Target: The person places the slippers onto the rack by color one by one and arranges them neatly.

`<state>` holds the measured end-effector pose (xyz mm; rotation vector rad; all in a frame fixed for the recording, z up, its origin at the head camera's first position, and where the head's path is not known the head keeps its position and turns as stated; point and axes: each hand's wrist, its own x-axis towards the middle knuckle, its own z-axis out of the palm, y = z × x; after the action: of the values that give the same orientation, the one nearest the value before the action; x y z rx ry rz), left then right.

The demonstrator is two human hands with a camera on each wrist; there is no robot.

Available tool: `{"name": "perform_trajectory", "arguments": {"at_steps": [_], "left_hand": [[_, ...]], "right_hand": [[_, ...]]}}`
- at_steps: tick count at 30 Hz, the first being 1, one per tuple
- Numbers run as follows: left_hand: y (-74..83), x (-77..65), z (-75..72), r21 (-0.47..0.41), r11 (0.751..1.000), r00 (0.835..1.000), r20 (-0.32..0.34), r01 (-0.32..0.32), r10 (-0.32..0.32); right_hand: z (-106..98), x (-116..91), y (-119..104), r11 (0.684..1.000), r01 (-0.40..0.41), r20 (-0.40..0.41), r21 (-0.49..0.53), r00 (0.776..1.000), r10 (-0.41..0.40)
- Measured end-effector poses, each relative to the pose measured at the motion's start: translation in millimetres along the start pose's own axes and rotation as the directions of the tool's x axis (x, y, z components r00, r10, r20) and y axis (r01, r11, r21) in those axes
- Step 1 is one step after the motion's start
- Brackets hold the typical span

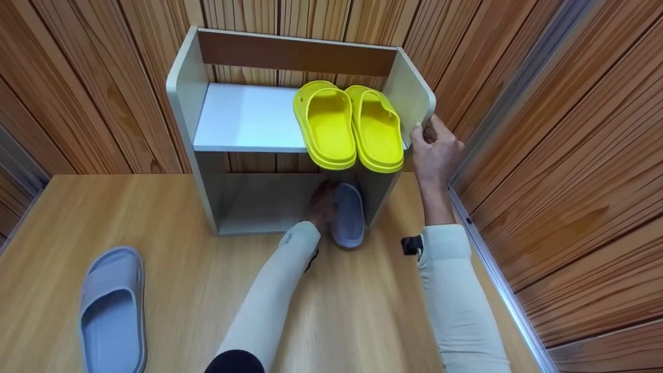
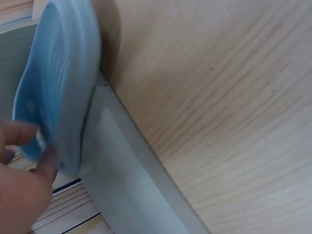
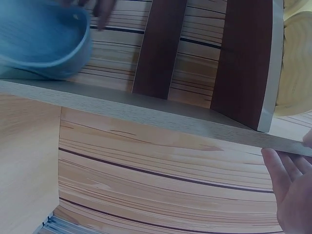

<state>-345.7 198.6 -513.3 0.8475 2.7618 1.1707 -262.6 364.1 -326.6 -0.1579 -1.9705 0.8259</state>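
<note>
Slipper (image 1: 348, 215): jutting over lower shelf (image 1: 264, 202), front right corner; left hand (image 1: 322, 204) pinching it | right hand (image 1: 437, 150) gripping right edge of rack (image 1: 178, 103) | I judge clogs (image 1: 331, 129) placed, second slipper (image 1: 113, 311), on floor (image 1: 191, 290), remaining

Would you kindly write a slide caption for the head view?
Left hand holds gray slipper; right hand grips shoe rack.

The right hand (image 3: 296, 195) grips the side panel (image 3: 170, 118), a blurred blue slipper (image 3: 39, 41) at upper left.
</note>
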Motion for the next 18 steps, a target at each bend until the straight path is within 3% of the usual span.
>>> {"name": "perform_trajectory", "arguments": {"at_steps": [4, 11, 18], "left_hand": [[-2.5, -2.1, 4.7, 0.037, 0.999, 0.999, 0.046, -0.009, 0.007], [-9.6, -6.4, 12.8, 0.000, 0.999, 0.999, 0.027, -0.041, 0.041], [-9.6, -8.3, 13.5, -0.048, 0.999, 1.000, 0.013, -0.012, 0.013]], "right_hand": [[-0.4, 0.5, 0.9, 1.000, 0.006, -0.003, -0.001, 1.000, -0.006], [1.3, 0.5, 2.8, 0.997, 0.053, -0.014, 0.055, 0.999, -0.052], [0.3, -0.4, 1.1, 0.998, 0.042, -0.010, 0.049, 0.999, -0.041]]}}
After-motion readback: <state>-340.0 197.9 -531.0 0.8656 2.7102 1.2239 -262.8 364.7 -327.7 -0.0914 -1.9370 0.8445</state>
